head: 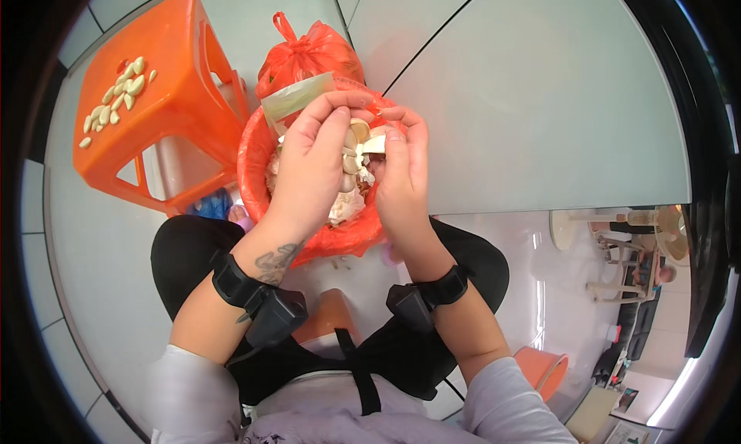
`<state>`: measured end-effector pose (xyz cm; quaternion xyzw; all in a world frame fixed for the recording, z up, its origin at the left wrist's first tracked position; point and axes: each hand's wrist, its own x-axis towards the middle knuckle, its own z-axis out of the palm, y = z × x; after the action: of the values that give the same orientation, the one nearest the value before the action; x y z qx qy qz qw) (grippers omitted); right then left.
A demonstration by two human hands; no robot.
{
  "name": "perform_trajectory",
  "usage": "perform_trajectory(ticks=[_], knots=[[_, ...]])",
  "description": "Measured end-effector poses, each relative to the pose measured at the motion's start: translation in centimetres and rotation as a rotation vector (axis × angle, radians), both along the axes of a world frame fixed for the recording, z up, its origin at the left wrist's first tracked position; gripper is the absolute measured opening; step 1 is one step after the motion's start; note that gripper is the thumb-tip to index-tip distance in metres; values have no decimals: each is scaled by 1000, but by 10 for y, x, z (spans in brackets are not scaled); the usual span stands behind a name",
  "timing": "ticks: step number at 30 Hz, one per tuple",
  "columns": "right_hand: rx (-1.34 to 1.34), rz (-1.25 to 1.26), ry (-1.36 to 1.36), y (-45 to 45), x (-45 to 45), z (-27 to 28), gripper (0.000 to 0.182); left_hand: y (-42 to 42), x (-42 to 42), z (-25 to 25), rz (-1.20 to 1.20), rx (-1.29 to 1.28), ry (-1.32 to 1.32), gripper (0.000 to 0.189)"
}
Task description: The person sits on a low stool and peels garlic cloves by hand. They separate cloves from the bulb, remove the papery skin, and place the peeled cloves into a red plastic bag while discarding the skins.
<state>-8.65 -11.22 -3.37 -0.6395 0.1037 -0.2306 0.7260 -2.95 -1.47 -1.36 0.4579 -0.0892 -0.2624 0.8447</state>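
Both my hands are over a bin lined with a red plastic bag (252,172). Between them is an opened garlic bulb (350,154), its cloves parted around a pale stem. My left hand (318,154) has its fingers bent over the bulb's left and far side. On the other side my right hand (403,160) pinches a pale piece at the stem between thumb and fingers. Below lie garlic skins (347,205) inside the bin. Several peeled garlic cloves (118,91) lie on the seat of an orange plastic stool (168,56) at the left.
Beyond the bin stands a knotted red plastic bag (312,53). A pale green sheet (298,97) leans at the bin's far rim. Under the stool's near edge is something blue (211,204). An orange bucket (542,371) stands at the lower right, with furniture and a fan farther off.
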Motion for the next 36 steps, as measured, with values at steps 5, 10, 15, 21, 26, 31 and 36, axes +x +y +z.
perform_trajectory(ticks=[5,10,15,21,26,31,36], knots=[[249,51,70,2,7,12,18,1,-5,1,48,-74,-45,24],[740,191,0,-26,8,28,19,20,19,19,-42,-60,117,24],[602,124,97,-14,3,37,26,30,7,26,83,587,-969,32],[239,55,144,6,-3,40,34,25,-2,16,273,766,-1427,36],[97,35,85,5,-5,38,23,19,-7,15,228,863,-1424,22],[-323,-37,164,0,-6,42,26,17,-9,7,177,880,-1417,13],[-568,-12,70,-7,-6,36,27,15,-12,6,115,847,-1271,13]])
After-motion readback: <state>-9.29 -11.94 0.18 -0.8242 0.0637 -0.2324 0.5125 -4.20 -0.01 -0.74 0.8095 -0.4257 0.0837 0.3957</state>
